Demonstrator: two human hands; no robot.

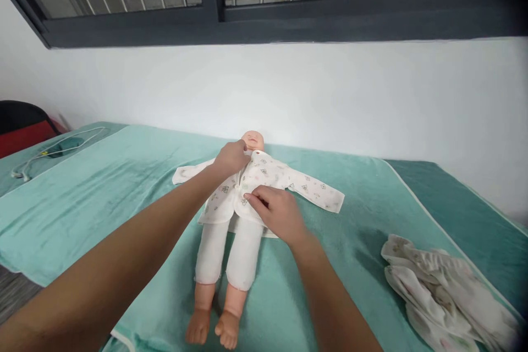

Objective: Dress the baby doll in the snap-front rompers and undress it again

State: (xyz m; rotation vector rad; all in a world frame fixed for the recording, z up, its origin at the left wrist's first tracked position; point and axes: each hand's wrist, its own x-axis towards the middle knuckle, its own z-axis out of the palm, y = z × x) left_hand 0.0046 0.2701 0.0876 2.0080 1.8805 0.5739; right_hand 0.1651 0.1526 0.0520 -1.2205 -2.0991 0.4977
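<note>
- Head view: jacket (268, 173) on the doll (243, 261), front up, sleeves out to both sides; spread so, both front panels are probably easy to reach.
- Doll on its back, head toward the wall (371, 99), feet toward the wearer, which puts the whole front between the two arms.
- Left hand (231, 158) at the collar, fingers bent in; fingertips partly hidden, so cannot tell whether they pinch cloth. Likely placed to steady the neckline.
- Right hand (280, 210) over the lower front, fingers curled, thumb reaching toward a small tie (237, 187); cannot tell whether it grips anything.
- Blanket (124, 187) under the doll, presumably as a soft base.
- Clothes (437, 286) bunched at right, well apart from the doll.
- Cord (78, 135) at far left.
</note>
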